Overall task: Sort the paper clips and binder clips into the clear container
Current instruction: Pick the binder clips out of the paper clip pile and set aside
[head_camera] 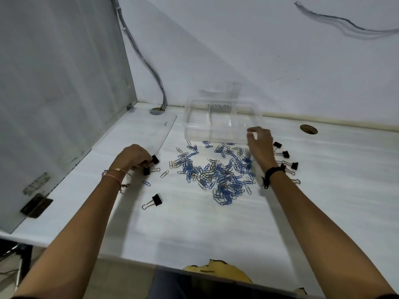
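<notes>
A clear divided container [194,117] stands at the back of the white desk. In front of it lies a wide scatter of blue and silver paper clips [216,173]. My left hand [133,155] is closed on black binder clips [151,162] at the left of the pile. My right hand [260,142] hovers with fingers apart at the container's near right corner, holding nothing that I can see. Several black binder clips [285,154] lie just right of that hand. One more binder clip [156,200] lies alone near the front left.
A clear lid [138,130] lies flat at the back left by a grey partition [54,93]. Cables [149,65] drop into a desk hole at the corner. A second cable hole [308,129] is at the right. The desk's front edge is chipped [216,268].
</notes>
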